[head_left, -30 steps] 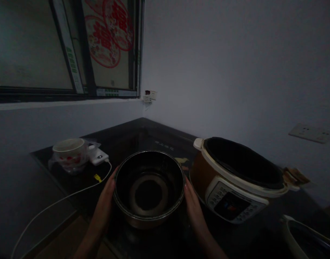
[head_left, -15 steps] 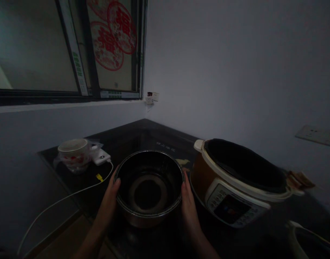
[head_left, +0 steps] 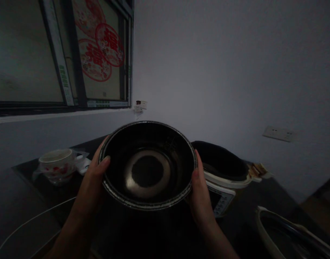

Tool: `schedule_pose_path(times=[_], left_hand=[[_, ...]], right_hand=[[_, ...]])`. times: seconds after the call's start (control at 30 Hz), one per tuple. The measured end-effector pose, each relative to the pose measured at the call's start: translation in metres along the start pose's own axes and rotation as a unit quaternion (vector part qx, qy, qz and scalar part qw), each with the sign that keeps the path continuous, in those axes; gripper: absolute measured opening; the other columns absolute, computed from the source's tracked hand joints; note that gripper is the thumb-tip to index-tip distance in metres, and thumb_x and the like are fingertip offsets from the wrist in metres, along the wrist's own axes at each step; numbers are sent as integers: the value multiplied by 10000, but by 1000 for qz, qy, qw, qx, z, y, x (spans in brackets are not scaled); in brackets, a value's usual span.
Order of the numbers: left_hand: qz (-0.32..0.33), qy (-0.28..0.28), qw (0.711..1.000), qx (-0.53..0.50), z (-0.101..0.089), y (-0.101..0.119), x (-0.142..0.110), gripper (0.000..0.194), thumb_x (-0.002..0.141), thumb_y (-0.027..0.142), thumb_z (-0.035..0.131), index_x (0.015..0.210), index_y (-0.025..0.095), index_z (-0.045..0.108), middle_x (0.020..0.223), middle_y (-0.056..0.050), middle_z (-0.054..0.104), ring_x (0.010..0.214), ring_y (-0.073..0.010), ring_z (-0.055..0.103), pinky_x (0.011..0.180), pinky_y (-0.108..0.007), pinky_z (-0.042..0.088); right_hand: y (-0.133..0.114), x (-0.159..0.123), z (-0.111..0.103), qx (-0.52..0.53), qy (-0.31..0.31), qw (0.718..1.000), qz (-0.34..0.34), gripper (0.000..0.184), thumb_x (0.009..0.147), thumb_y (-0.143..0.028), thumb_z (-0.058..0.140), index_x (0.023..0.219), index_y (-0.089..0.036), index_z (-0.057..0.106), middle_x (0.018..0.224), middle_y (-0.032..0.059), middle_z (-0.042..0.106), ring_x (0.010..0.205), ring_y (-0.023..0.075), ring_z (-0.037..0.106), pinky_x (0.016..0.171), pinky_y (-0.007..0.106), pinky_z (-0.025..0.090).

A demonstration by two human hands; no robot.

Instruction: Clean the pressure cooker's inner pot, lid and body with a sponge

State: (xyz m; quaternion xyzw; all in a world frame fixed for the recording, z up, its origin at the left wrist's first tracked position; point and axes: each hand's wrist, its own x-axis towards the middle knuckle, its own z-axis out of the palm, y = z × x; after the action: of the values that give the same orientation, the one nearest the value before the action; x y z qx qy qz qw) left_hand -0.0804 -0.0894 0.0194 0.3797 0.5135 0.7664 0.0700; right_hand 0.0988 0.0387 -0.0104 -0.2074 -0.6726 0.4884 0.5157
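Note:
A round dark inner pot [head_left: 147, 172] with a worn, pale-edged rim is held up in front of me, its inside facing me. On its left side my left hand [head_left: 96, 172] is closed round the wall, thumb over the rim. Opposite it, my right hand [head_left: 199, 183] grips the right side, thumb near the rim. The pot hides part of the rice cooker [head_left: 230, 183], which stands behind and to the right with its dark cavity uncovered and a button panel on its front.
A lid with a pale rim [head_left: 264, 230] lies at the lower right. On the left of the dark countertop [head_left: 281, 201] stand a bowl wrapped in plastic [head_left: 58, 167] and a white device [head_left: 84, 167]; a white cable [head_left: 27, 223] trails off. Wall sockets [head_left: 278, 133] sit at right.
Both hands have lifted the inner pot off the countertop toward me, tilting its opening my way. It now covers part of the rice cooker. The view has shifted slightly.

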Motion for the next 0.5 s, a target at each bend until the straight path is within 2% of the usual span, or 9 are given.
schedule_pose_path(times=[0.1,0.2,0.3,0.4,0.5], left_hand=[[42,-65,995,-71,26,23,18,576,815,463,507,1364,292,462,1249,-14,628,1256,-303,502,1064,-450,421],[79,-112,981,-138,58,35,42,533,806,374,536,1322,246,495,1254,-28,619,1258,-295,495,1075,-448,392],[105,-154,970,-158,95,34,67,459,826,336,520,1260,187,529,1232,-47,624,1264,-288,482,1085,-462,356],[126,-202,953,-187,136,27,90,405,835,323,529,1201,149,548,1241,-62,614,1262,-271,479,1096,-451,325],[133,-290,925,-205,173,19,110,492,842,476,563,1199,139,522,1260,-102,598,1268,-280,468,1093,-443,308]], right_hand=[[-32,15,-20,3,22,999,-38,718,882,-616,416,1492,-316,183,1568,4,246,1432,221,238,1165,444,217],[-59,34,-40,-17,65,995,-72,693,875,-547,465,1475,-282,240,1539,29,320,1413,223,289,1161,442,229],[-74,55,-62,24,83,992,-96,700,828,-405,533,1449,-227,266,1485,55,411,1366,215,376,1132,421,299],[-82,75,-89,31,94,989,-112,596,778,-326,558,1346,-244,399,1401,33,508,1290,203,468,1075,395,374],[-87,95,-122,23,149,983,-109,448,751,-376,612,1178,-276,522,1306,-1,578,1246,201,496,1033,400,398]])
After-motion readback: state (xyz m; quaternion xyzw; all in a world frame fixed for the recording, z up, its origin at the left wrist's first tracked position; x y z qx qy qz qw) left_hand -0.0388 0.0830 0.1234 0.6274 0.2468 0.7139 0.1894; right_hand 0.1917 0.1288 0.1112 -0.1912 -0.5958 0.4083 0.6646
